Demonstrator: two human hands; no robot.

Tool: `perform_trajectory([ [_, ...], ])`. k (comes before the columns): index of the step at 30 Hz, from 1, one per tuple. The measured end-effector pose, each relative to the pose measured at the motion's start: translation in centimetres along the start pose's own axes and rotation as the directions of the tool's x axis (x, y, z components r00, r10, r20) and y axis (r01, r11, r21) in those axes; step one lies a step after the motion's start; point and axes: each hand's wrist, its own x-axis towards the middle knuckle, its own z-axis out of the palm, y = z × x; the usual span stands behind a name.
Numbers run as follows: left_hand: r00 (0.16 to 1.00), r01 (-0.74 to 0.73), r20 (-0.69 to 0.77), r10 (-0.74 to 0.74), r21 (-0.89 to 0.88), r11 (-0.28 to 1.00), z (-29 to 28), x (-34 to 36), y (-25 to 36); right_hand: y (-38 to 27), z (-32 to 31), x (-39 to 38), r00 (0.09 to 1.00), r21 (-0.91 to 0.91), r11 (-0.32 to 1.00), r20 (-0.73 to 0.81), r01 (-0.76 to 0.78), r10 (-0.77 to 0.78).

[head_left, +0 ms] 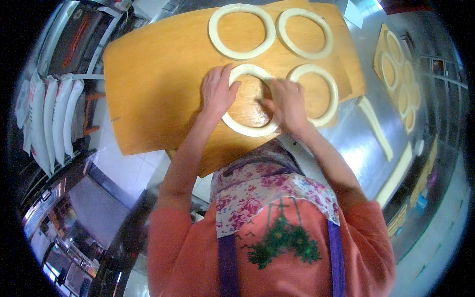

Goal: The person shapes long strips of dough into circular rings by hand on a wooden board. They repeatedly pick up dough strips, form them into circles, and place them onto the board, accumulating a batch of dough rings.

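Observation:
Both hands are at the nearest left dough ring (251, 132), a pale, smooth loop lying flat on a wooden board (158, 84). My left hand (217, 91) rests over the ring's left side, fingers stretched out and thumb apart toward its middle. Across from it, my right hand (288, 101) is slightly blurred and curls over the right side, with its thumb inside the loop. Beside that hand lies another dough ring (332, 99). Two more, a far left ring (213, 37) and a far right ring (327, 37), sit beyond. The hands cover parts of the nearest ring.
A metal table (356, 143) extends to the right, bearing a long dough strip (376, 127) and a thicker dough roll (396, 175). Farther right, another board (380, 49) carries several rings. White sacks (52, 116) stand at the left.

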Motion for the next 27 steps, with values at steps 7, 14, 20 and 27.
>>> perform_trajectory([
  [7,0.996,-0.077,-0.047,0.075,-0.042,0.996,1.8,0.1,-1.5,1.5,1.6,4.6,0.979,-0.270,0.952,0.103,-0.144,0.178],
  [14,0.995,-0.100,0.017,0.102,-0.110,0.989,1.1,1.7,-0.8,1.5,3.3,6.5,0.993,0.066,0.997,-0.118,0.038,-0.030],
  [20,0.988,-0.134,0.057,0.146,-0.183,0.974,1.8,2.5,-1.7,0.7,3.5,7.2,0.994,0.076,0.992,-0.043,-0.101,0.104],
  [27,0.990,-0.071,0.096,0.100,-0.271,0.960,1.6,1.7,-2.0,1.0,3.9,7.7,0.996,0.018,0.997,-0.037,-0.077,0.078],
])
